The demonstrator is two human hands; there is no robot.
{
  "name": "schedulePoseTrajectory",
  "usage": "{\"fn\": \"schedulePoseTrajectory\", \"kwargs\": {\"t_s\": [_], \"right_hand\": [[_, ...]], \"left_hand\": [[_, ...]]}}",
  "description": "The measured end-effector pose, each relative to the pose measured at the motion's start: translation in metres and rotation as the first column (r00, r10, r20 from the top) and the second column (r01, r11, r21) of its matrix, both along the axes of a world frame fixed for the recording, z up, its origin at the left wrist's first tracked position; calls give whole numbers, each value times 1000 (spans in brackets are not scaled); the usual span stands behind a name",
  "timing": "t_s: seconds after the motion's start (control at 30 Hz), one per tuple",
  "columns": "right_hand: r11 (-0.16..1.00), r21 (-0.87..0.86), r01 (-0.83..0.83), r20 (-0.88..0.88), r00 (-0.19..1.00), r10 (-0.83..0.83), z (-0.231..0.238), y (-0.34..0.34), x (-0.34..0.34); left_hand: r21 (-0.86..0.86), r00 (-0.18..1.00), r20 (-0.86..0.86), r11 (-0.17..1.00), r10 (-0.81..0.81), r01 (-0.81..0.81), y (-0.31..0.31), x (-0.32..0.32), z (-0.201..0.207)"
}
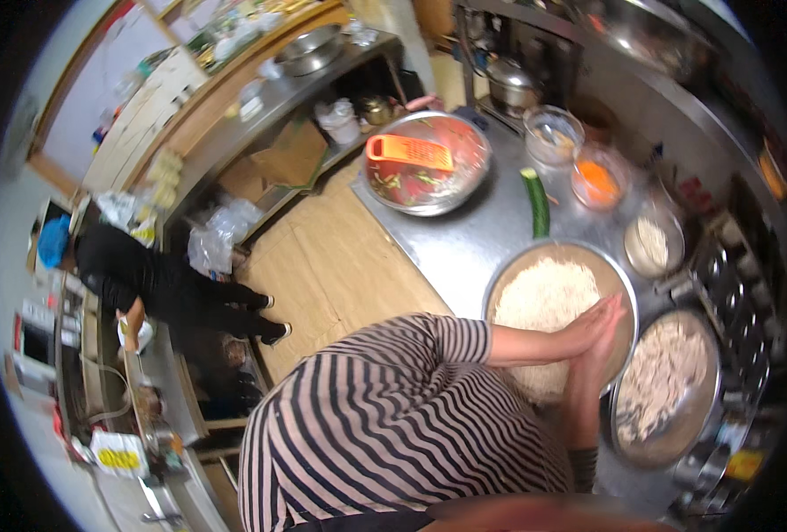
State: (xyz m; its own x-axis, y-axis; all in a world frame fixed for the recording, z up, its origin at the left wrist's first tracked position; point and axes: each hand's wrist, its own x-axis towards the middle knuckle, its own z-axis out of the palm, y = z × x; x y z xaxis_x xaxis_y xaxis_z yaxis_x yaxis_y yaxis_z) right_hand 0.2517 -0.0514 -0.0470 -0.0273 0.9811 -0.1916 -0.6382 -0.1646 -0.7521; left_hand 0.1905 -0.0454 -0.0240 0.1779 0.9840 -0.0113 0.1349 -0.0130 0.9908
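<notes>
One co-worker (172, 284), capped in blue and dressed in black, is seen at far left. Across to the metal table (438, 257): a round bowl (429, 211) is topped by an orange grater (411, 152), then a green cucumber (537, 204) is passed. And here, just below it, a wide bowl (608, 269) is filled with pale, crumbly food (544, 288)! Over its right side, the left hand (588, 326) is pressed palm to palm against the right hand (603, 343), fingers extended; whether anything is gripped between them cannot be told. Farther right, pale strips (664, 372) are held in an oval bowl (668, 454).
</notes>
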Motion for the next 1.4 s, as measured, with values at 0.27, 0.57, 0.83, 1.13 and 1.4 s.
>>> {"fn": "schedulePoseTrajectory", "kwargs": {"t_s": [0.27,0.57,0.83,1.13,1.4], "right_hand": [[997,-56,52,37,998,-50,26,-3,-16],[967,-182,-179,141,968,205,22,0,-12],[949,-279,144,147,983,-106,-40,47,44],[958,-179,-223,6,974,228,-21,-9,26],[981,-191,-40,419,900,119,-28,-2,35]], "left_hand": [[-110,982,107,983,156,-144,23,-15,-48],[-215,869,163,876,468,-432,18,-12,-34],[-46,992,116,998,53,-48,-11,-4,-53],[-169,958,162,963,237,-210,11,-32,-70],[-259,974,194,964,114,-61,8,-33,-70]]}}
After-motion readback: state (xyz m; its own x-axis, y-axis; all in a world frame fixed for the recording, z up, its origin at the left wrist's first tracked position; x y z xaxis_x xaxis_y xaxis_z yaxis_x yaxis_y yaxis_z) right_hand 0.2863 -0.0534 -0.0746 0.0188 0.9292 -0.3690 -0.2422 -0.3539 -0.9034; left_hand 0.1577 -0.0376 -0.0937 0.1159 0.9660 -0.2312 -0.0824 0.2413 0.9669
